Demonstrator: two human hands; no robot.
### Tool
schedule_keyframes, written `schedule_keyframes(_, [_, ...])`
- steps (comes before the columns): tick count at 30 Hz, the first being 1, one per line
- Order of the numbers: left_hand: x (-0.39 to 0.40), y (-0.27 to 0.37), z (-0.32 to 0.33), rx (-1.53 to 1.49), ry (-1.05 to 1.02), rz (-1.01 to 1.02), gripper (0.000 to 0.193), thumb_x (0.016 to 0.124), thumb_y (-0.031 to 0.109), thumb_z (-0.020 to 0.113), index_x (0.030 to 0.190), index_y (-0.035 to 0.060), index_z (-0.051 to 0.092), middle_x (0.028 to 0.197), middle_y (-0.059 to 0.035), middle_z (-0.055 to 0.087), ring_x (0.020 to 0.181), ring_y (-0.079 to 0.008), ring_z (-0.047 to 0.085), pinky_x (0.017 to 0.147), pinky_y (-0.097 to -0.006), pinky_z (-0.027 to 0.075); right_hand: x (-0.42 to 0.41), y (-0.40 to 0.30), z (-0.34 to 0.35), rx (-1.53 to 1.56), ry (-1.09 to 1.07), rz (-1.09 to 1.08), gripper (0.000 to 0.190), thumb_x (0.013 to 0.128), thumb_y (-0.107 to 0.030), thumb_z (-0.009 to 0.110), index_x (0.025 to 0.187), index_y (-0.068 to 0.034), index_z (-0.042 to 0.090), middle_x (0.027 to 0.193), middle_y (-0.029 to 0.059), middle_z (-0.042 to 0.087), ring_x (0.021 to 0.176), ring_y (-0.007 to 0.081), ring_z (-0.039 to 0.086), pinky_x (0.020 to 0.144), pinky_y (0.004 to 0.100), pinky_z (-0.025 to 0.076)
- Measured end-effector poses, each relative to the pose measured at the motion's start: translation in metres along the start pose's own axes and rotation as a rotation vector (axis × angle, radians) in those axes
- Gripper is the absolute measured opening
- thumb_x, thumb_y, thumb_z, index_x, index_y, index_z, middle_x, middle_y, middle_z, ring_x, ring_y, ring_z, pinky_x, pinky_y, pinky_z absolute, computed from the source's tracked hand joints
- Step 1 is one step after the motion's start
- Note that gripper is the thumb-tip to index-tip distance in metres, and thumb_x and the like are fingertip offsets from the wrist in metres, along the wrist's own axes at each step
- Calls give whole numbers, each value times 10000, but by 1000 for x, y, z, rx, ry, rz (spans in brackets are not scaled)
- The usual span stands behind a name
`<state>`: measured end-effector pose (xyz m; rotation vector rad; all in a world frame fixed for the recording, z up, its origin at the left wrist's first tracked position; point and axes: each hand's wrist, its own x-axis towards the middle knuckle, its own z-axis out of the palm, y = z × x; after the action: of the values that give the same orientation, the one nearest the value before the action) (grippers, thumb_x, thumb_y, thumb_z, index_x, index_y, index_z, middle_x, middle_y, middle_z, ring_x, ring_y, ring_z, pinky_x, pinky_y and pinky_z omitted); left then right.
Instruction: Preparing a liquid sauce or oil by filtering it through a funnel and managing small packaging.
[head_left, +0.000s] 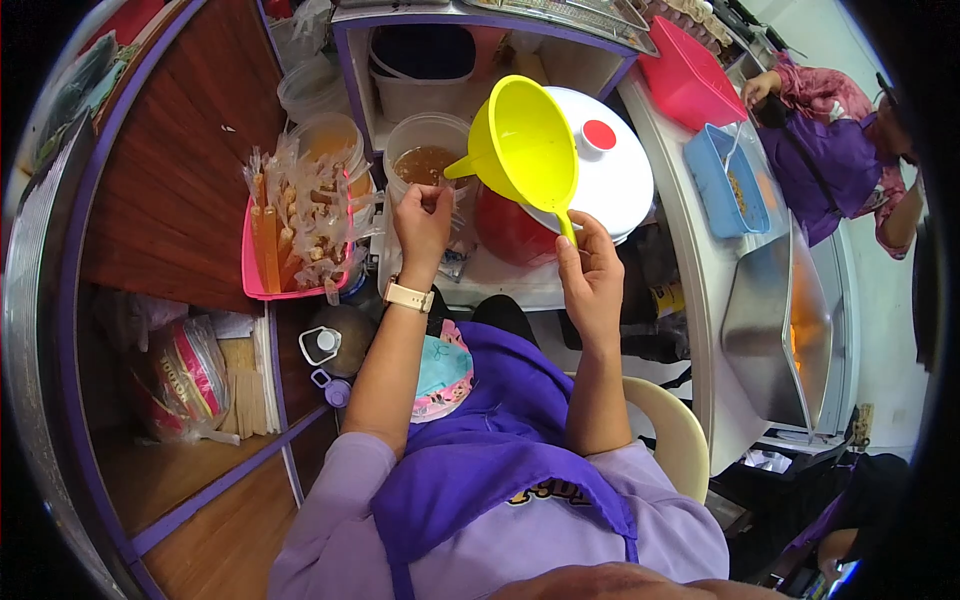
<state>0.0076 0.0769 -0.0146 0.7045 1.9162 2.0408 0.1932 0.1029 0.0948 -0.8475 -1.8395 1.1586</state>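
My right hand (592, 274) grips the handle of a yellow plastic funnel (534, 142), tilted with its spout towards the left. Just below that spout, my left hand (424, 229) has its fingers pinched on a thin clear plastic bag (456, 217), mostly hidden by the fingers. Behind the left hand stands a clear plastic tub (427, 131) with brown liquid in it. A red container (514, 232) with a white lid (619, 176) and red knob sits under and beside the funnel.
On the left, a pink basket (250, 262) holds several filled, knotted plastic bags (307, 217). Another tub (328, 135) of orange-brown liquid stands behind it. A blue container (724, 184) and a pink bin (690, 75) are on the right counter, near another person (817, 157).
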Motion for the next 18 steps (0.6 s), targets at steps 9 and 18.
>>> schedule_keyframes(9, [-1,5,-2,31,6,48,140,762,106,623,747,-10,547,612,-10,546,538,-48,472,493,-189,381,-1,-7,-3,-15,-19,-2,254,812,-43,539,1056,18,503,719,30,511,602,48,450,519,178,369])
schedule_keyframes(18, [-3,12,-23,54,-152,237,228,724,46,651,936,-5,582,747,-33,580,607,-74,515,556,-195,427,7,-12,-10,-47,-149,-3,244,808,-38,539,1041,23,506,688,35,516,595,53,449,528,182,376])
